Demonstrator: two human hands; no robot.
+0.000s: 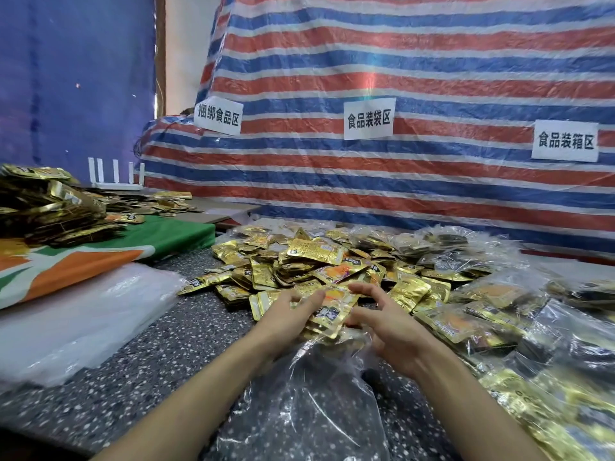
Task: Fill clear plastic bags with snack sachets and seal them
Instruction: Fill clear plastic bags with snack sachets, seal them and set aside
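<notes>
Striped red, white and blue tarpaulin [416, 181] hangs behind the dark speckled bench [149, 347]. A loose pile of gold snack sachets [309, 261] lies mid-bench, filled bags [492, 311] crowd its right side, and a stack of empty bags [76, 314] sits to the left.

My left grip [293, 311] is closed round a small stack of sachets [332, 311], held just at the mouth of the clear plastic bag [299, 410] that lies flat towards me. My right grip [386, 324] hovers beside the stack, fingers spread and bent, clasping nothing that I can see.

I judge this to be the filling step, with this bag barely begun. Next I need the right grip to catch the limp film and hold the mouth open. Then the left can slide the stack in squarely, without sachets fanning out or snagging the edge.
</notes>
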